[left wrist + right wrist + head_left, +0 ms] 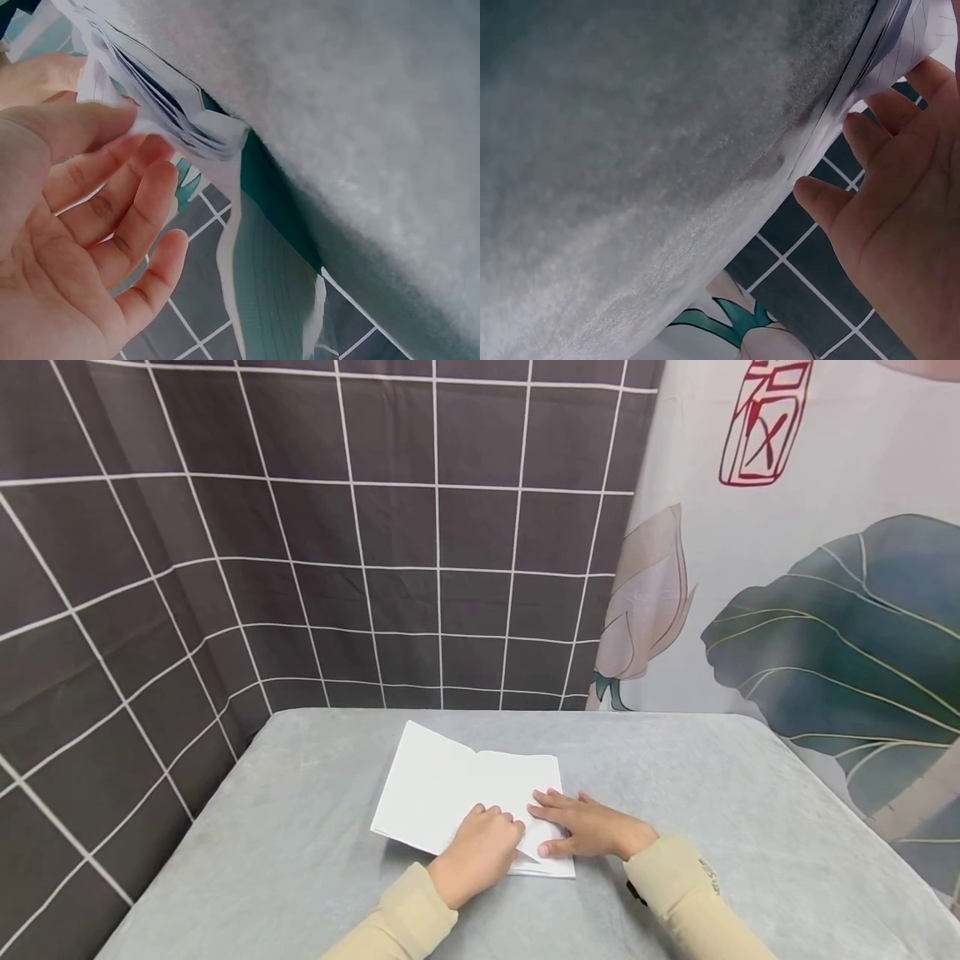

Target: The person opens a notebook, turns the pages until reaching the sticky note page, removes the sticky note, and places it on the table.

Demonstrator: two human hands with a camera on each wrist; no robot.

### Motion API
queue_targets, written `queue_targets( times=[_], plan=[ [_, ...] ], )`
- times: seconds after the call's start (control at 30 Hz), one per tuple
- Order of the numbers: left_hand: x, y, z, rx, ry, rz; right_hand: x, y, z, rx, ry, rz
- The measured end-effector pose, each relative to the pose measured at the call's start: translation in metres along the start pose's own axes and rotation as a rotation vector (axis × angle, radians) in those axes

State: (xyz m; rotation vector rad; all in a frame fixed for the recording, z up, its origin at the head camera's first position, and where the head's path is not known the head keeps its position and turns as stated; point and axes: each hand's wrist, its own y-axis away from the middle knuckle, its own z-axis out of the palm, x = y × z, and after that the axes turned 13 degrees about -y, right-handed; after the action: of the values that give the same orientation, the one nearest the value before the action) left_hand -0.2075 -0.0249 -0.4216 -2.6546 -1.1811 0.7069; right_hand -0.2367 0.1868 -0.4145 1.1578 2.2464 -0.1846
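An open notebook (pixel 431 777) with white pages lies on the table, its left side lifted at an angle. Faint ruled lines and a green cover (pixel 277 262) show in the left wrist view. My left hand (pixel 480 850) pinches a page near the lower edge between thumb and index finger; its other fingers curl loosely in the left wrist view. My right hand (pixel 592 827) rests on the right-hand page with fingers spread. In the right wrist view, the right hand (pixel 900 187) lies along the notebook's edge, and some of its fingertips are hidden by paper.
The grey-covered table (pixel 300 852) extends on both sides of the notebook. Behind it hangs a dark curtain (pixel 390 527) with a white grid. A pale curtain with a printed lotus leaf (pixel 847 627) hangs at the right.
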Motion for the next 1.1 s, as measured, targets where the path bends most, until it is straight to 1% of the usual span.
queue_targets(
  times=[0.13,0.27,0.4,0.53,0.63,0.8,0.87,0.97,1.1],
  plan=[
    [-0.004,-0.001,0.001,0.023,0.051,-0.052,0.003,0.001,0.0,0.039,0.008,-0.026],
    [-0.011,0.0,0.0,0.053,0.144,-0.113,0.004,0.002,-0.002,0.085,-0.013,-0.022],
    [-0.019,0.003,-0.005,0.074,0.261,-0.187,0.005,0.003,-0.004,0.122,-0.042,0.001],
    [-0.027,0.007,-0.008,0.062,0.414,-0.268,0.005,0.002,-0.004,0.139,-0.058,0.013],
    [-0.033,0.009,-0.006,0.033,0.513,-0.314,0.005,0.002,-0.004,0.142,-0.058,0.007],
    [-0.046,0.011,-0.003,0.009,0.622,-0.366,0.005,0.001,-0.004,0.142,-0.056,-0.001],
    [-0.051,0.011,-0.003,0.013,0.673,-0.395,0.005,0.002,-0.004,0.132,-0.056,0.004],
    [-0.059,0.012,-0.005,0.018,0.75,-0.456,0.005,0.002,-0.004,0.109,-0.055,0.006],
    [-0.07,0.014,-0.007,0.023,0.798,-0.539,0.005,0.004,-0.002,0.087,-0.055,0.007]
  ],
)
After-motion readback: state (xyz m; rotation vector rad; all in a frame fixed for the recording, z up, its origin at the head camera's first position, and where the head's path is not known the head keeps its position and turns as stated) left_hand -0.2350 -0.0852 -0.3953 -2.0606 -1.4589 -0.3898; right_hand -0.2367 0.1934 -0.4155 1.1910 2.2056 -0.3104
